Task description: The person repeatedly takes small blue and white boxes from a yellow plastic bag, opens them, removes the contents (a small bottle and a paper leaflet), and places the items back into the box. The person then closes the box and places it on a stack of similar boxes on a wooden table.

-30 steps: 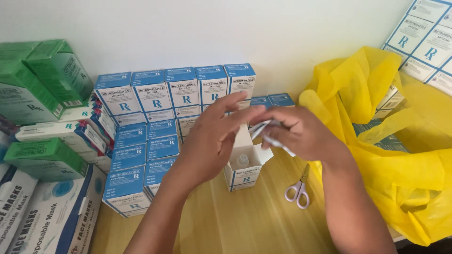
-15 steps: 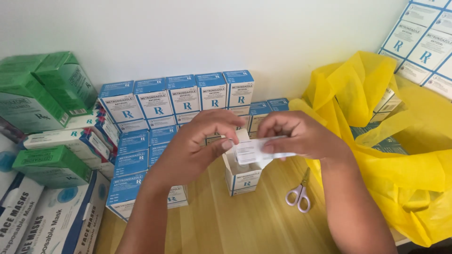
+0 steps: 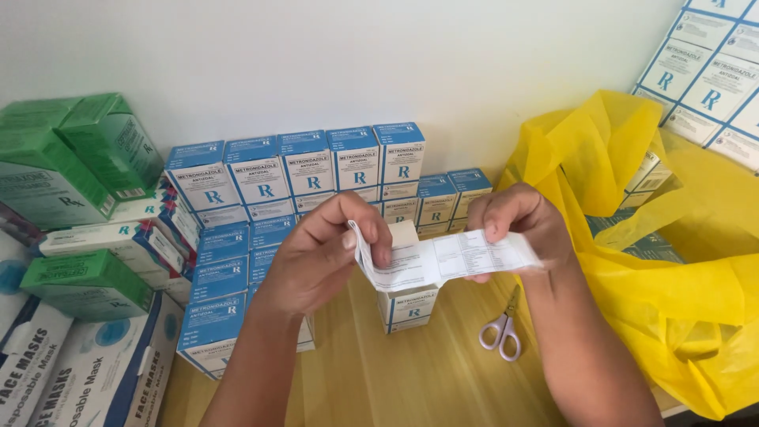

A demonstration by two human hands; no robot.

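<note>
A plain white wall [image 3: 332,55] fills the upper part of the frame, smooth and evenly lit by soft, diffuse light with no hard shadows. Below it, the bench [image 3: 419,372] has a light wood-grain surface with pale yellow-brown boards running away from the viewer; its bare part shows in the lower middle of the frame. The bench meets the wall directly, along a line mostly hidden behind stacked goods. At the lower right corner the bench edge [image 3: 668,405] shows, with a dark strip of what lies beyond it, too small to tell apart.
</note>
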